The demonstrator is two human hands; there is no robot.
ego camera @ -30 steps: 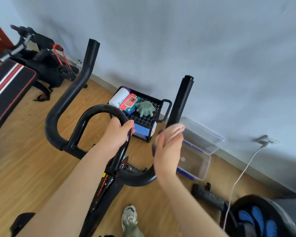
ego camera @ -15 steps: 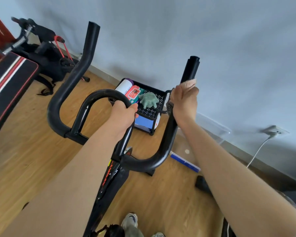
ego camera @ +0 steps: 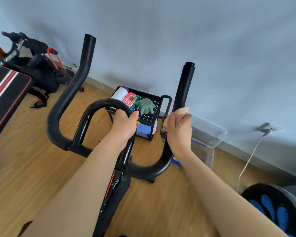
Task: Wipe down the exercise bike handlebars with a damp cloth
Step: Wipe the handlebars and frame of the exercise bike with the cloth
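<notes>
The black exercise bike handlebars [ego camera: 58, 120] spread in front of me, with a centre loop and two upright horns. My left hand [ego camera: 125, 124] grips the right side of the centre loop. My right hand [ego camera: 178, 130] is wrapped around the lower part of the right horn [ego camera: 184, 86], holding a cloth [ego camera: 163, 134] against it. Only a dark mesh edge of the cloth and a pale bit above the fingers show; the rest is hidden in my palm.
A small black cart [ego camera: 166, 103] with a wipes pack, a white roll and a green glove stands by the wall behind the bars. A clear plastic bin [ego camera: 210, 139] sits to its right. A weight bench [ego camera: 5, 93] is at left, a cable [ego camera: 249, 159] at right.
My right hand slid up the right horn with the cloth, then came back down a little. My left hand kept its grip on the centre loop.
</notes>
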